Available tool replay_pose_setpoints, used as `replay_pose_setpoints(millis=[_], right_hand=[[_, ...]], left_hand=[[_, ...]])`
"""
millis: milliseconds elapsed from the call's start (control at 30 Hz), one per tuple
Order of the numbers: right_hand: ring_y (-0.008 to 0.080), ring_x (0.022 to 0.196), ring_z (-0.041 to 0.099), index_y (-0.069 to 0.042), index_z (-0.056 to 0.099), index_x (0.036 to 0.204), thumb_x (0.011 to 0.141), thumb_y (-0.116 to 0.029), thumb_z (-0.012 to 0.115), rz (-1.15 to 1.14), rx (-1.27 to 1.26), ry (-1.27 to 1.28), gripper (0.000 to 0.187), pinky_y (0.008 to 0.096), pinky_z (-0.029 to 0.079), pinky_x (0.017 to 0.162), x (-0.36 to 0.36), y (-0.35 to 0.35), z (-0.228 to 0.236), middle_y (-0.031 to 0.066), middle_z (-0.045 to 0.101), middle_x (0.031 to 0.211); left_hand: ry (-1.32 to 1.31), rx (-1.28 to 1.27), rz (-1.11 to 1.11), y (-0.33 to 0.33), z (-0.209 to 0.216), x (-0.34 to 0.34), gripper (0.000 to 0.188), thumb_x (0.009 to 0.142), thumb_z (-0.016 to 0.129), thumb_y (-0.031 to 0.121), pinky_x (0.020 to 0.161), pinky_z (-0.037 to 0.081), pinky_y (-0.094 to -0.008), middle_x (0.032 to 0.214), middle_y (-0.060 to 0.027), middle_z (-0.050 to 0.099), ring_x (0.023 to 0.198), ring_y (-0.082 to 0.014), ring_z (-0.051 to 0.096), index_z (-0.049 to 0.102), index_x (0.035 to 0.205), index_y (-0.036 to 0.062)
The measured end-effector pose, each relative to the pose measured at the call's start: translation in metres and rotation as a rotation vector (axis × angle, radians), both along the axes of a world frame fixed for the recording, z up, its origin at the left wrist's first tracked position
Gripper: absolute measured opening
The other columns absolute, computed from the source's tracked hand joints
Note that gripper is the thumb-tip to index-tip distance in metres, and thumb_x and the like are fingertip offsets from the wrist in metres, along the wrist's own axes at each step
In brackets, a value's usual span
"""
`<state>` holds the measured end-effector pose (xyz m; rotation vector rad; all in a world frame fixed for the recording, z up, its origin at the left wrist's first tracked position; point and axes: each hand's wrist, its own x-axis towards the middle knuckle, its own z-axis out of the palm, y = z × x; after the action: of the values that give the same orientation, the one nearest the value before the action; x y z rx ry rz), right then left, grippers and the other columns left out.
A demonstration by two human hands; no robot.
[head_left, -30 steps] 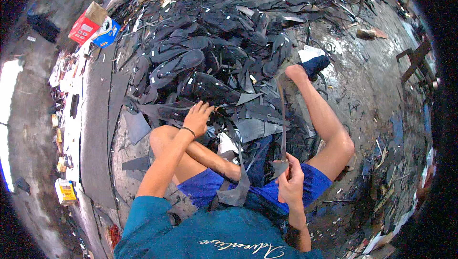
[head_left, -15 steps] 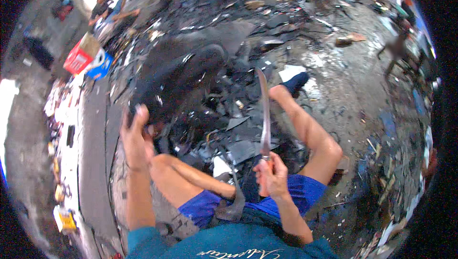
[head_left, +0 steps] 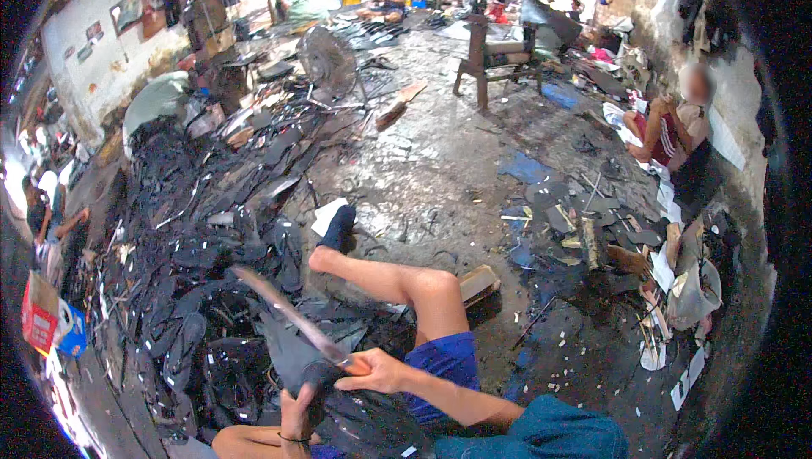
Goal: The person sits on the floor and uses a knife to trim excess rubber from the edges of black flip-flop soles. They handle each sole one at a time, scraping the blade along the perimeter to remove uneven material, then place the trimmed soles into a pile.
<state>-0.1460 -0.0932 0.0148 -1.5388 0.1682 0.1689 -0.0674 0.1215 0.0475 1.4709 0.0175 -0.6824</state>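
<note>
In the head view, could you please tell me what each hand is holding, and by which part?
The right hand grips a long knife by its handle. The left hand holds a black rubber piece by its lower edge.

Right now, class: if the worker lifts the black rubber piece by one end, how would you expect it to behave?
The black rubber piece would probably flop rather than stay stiff: it already drapes between the left hand and the knife held in the right hand. It looks fairly thick, so likely heavy for its size. Being rubber, it is unlikely to break.
</note>
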Motion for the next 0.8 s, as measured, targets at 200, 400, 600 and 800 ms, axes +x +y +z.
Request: replay_pose_setpoints(millis=[200, 400, 600, 800], right_hand=[[0.0122, 0.058, 0.043, -0.006, 0.053, 0.076, 0.086, -0.042, 0.074, -0.135, -0.334, -0.261, 0.043, 0.0342, 0.040, 0.056, -0.016, 0.014, 0.038, 0.0019, 0.045, 0.060], [0.0079, 0.068, 0.043, -0.003, 0.060, 0.093, 0.089, -0.035, 0.074, -0.017, -0.177, -0.228, 0.034, 0.0280, 0.040, 0.063, -0.007, 0.005, 0.051, -0.0027, 0.047, 0.068], [0.0098, 0.077, 0.056, -0.005, 0.056, 0.127, 0.096, -0.012, 0.061, -0.446, -0.361, -0.544, 0.032, 0.0272, 0.049, 0.070, -0.009, -0.001, 0.087, 0.0030, 0.062, 0.089], [0.0272, 0.081, 0.066, -0.005, 0.065, 0.120, 0.083, -0.007, 0.069, -0.204, -0.511, -0.471, 0.037, 0.0345, 0.056, 0.069, -0.061, 0.017, 0.085, 0.0151, 0.067, 0.099]], left_hand=[[-0.426, 0.360, -0.001, -0.006, 0.013, -0.014, 0.054, 0.086, 0.075, 0.035, 0.085, 0.048, -0.0355, 0.110, -0.0142, 0.063, 0.094, -0.0228, 0.059, 0.057, 0.114, -0.0073], [-0.082, 0.061, -0.051, 0.026, -0.018, -0.011, 0.056, 0.092, 0.067, 0.035, 0.090, 0.048, -0.0348, 0.117, -0.0093, 0.063, 0.098, -0.0215, 0.061, 0.050, 0.131, -0.0020], [-0.338, 0.213, 0.011, 0.041, 0.100, 0.027, 0.043, 0.094, 0.065, 0.020, 0.093, 0.046, -0.0343, 0.119, -0.0081, 0.062, 0.105, -0.0200, 0.057, 0.054, 0.129, -0.0006], [-0.214, 0.217, -0.250, 0.121, 0.133, 0.034, 0.045, 0.091, 0.071, 0.019, 0.095, 0.047, -0.0342, 0.116, -0.0058, 0.063, 0.106, -0.0159, 0.058, 0.054, 0.126, -0.0019]])
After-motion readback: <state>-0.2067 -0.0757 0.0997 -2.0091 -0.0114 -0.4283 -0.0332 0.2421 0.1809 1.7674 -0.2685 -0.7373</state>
